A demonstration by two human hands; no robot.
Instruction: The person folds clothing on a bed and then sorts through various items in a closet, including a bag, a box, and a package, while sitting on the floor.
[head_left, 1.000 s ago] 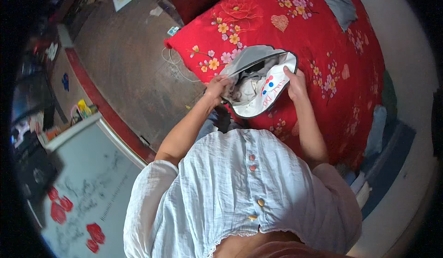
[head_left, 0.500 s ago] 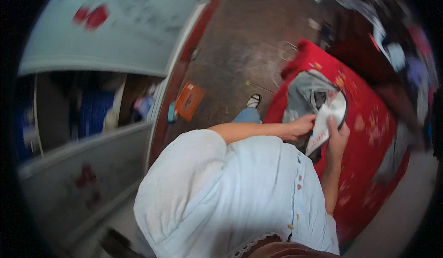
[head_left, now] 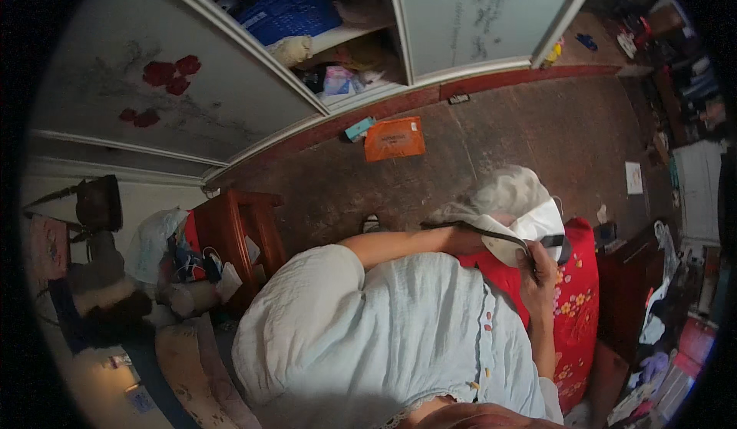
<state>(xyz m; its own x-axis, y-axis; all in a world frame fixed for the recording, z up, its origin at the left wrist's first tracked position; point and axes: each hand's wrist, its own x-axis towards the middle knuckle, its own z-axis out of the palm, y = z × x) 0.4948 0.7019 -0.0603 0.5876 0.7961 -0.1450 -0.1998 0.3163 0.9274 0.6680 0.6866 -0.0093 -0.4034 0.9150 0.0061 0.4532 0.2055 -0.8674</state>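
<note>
From the head camera, both forearms reach out over a red bedspread with small flower prints (head_left: pixel 574 298). The right hand (head_left: pixel 543 269) is closed on the edge of a soft grey-and-white cloth bag with a dark strap (head_left: pixel 516 212), fingers curled round its white rim. The bag is held up just above the bedspread's near edge; its grey upper part bulges, the white lower part folds over, and the thin dark strap runs leftward along the left forearm. The left hand (head_left: pixel 467 238) lies against the bag's left side (whether it grips cannot be told, since the cloth covers its fingers). Beyond, on the brown floor, lies a flat orange packet (head_left: pixel 394 138) below an open white wardrobe (head_left: pixel 322 53).
</note>
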